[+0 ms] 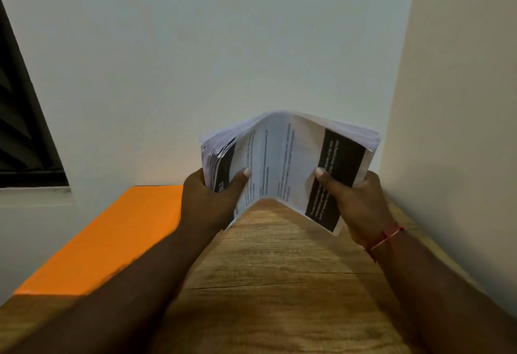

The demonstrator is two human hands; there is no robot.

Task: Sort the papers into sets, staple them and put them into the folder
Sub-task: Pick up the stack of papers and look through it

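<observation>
- A stack of papers (285, 157) is held up above the wooden table (274, 283), bent into an arch with its middle raised.
- The stack's left end is gripped by the left hand (208, 202), thumb on the printed face, fingers curled behind.
- Its right end is gripped by the right hand (355, 202), thumb pressed on a black printed block.
- A red thread (384, 237) is worn at the right wrist.
- An orange folder (109, 239) is seen lying flat on the table, left of the hands and apart from the stack.
</observation>
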